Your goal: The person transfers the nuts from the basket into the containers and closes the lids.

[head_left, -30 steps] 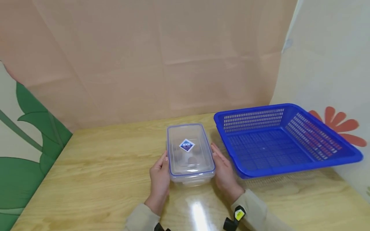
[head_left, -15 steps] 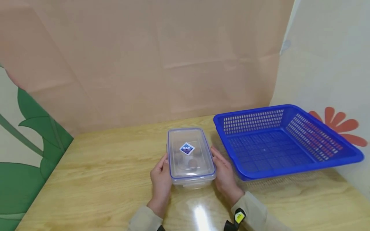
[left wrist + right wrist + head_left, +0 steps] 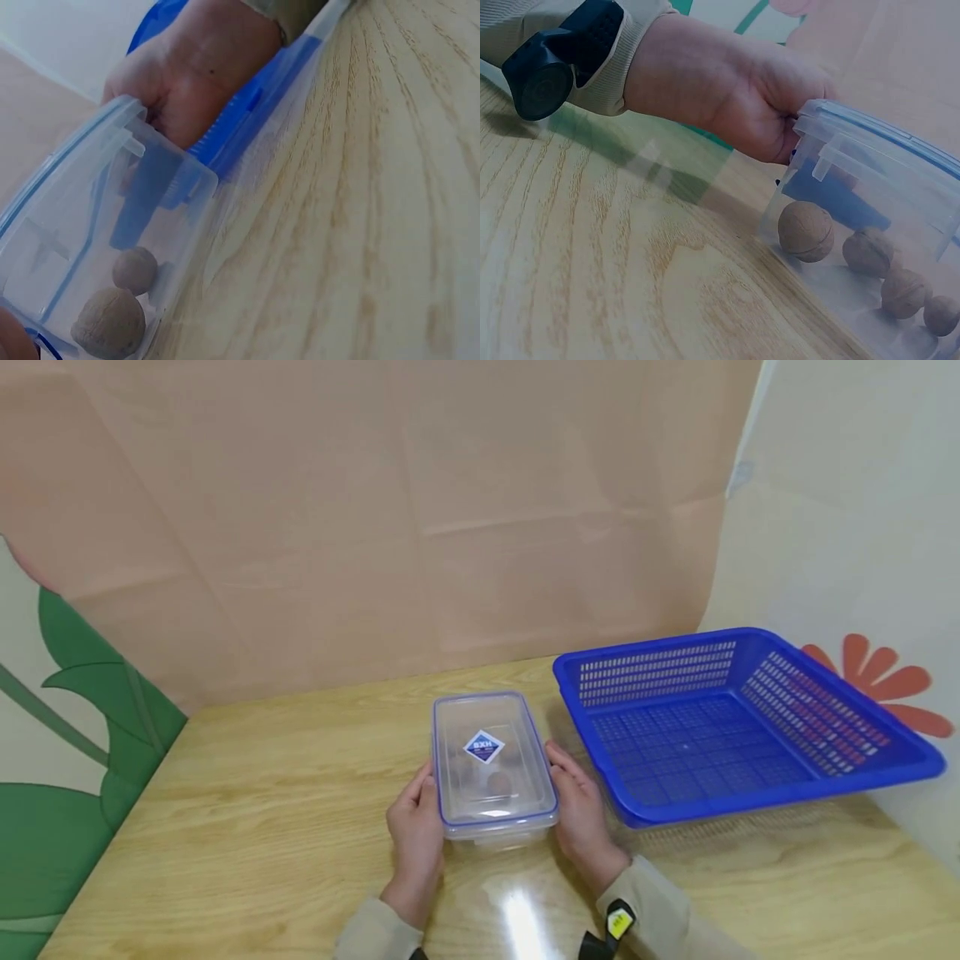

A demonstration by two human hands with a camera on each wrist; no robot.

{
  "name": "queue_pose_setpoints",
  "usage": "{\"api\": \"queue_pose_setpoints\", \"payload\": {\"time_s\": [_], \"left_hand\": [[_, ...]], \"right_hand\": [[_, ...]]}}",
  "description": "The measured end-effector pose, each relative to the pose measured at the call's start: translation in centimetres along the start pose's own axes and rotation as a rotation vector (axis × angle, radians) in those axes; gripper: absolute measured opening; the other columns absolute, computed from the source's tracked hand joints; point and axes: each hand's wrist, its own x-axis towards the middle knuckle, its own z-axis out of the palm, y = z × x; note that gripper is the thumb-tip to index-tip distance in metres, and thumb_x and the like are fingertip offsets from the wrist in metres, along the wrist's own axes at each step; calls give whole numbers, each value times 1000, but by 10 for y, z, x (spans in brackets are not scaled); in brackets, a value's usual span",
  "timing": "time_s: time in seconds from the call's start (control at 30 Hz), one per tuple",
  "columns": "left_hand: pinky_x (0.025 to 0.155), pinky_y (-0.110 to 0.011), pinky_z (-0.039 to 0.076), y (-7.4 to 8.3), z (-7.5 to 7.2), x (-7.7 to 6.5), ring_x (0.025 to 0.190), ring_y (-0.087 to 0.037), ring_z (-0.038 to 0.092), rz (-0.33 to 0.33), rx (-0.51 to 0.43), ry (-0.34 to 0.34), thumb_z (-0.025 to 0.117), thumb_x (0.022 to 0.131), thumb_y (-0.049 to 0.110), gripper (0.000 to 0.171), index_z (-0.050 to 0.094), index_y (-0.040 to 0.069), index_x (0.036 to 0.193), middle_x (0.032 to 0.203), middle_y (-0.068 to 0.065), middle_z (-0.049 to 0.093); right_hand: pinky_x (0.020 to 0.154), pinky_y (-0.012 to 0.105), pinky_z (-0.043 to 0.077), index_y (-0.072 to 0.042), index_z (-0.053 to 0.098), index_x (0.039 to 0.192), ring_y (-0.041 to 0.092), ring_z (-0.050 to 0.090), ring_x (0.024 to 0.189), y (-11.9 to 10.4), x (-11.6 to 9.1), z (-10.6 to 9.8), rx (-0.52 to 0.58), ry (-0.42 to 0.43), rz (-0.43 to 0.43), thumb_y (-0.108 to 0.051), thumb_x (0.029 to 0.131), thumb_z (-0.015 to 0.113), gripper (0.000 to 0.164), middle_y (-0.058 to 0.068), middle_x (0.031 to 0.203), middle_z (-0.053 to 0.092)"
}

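Observation:
A clear plastic food container point(image 3: 493, 768) with a blue-edged lid and a diamond label stands between my hands. Several walnuts point(image 3: 806, 231) lie on its bottom; through the wall in the left wrist view I make out a walnut point(image 3: 110, 324) beside a smaller one. My left hand point(image 3: 417, 827) holds the container's left side, and my right hand point(image 3: 581, 818) grips the opposite side. Both sets of fingertips are partly hidden along the walls. The lid lies across the top; whether its side clips are fastened I cannot tell.
A large blue plastic basket point(image 3: 705, 735) with slotted walls stands right of the container, close to my right hand. Underneath is a wooden table point(image 3: 247, 802). Brown paper point(image 3: 375, 527) covers the wall behind, with a floral-patterned wall point(image 3: 847, 527) at the right.
The container and both hands sit slightly lower in the head view than one second ago, mostly along with a small shift of the whole view. The grip looks the same.

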Motion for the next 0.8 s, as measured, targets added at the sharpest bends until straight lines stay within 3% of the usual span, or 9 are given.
{"api": "queue_pose_setpoints", "payload": {"time_s": [0.17,0.37,0.5,0.63,0.8], "left_hand": [[95,-33,47,-2,-2,-1,123,-30,48,-14,22,19,52,90,2,29,61,-1,117,127,-19,55],[93,-33,50,-5,-4,-1,118,-27,53,16,64,0,52,90,1,28,63,-1,116,123,-18,59],[96,-34,48,-10,-5,0,119,-28,52,22,69,5,52,91,2,28,62,-1,117,125,-17,58],[95,-32,48,-13,-6,2,121,-27,51,-5,25,-15,51,92,7,29,61,1,119,129,-13,55],[92,-28,51,-13,-5,5,117,-26,53,-13,22,-14,51,93,9,28,61,3,118,128,-12,57]], "right_hand": [[109,19,31,14,38,131,24,30,135,0,-3,0,-23,28,13,3,93,36,40,23,145,33],[104,13,33,13,45,127,18,39,129,-1,-2,-4,-146,49,-23,3,92,41,36,23,139,42],[109,17,29,11,45,128,24,34,133,0,-2,-6,-196,17,-13,1,93,41,37,21,141,41],[114,29,23,8,39,134,23,26,138,1,-2,-5,-110,-11,60,-3,95,39,41,16,147,33],[115,31,21,9,35,136,21,19,141,1,1,-5,-43,-15,89,-5,96,38,43,15,152,22]]}}
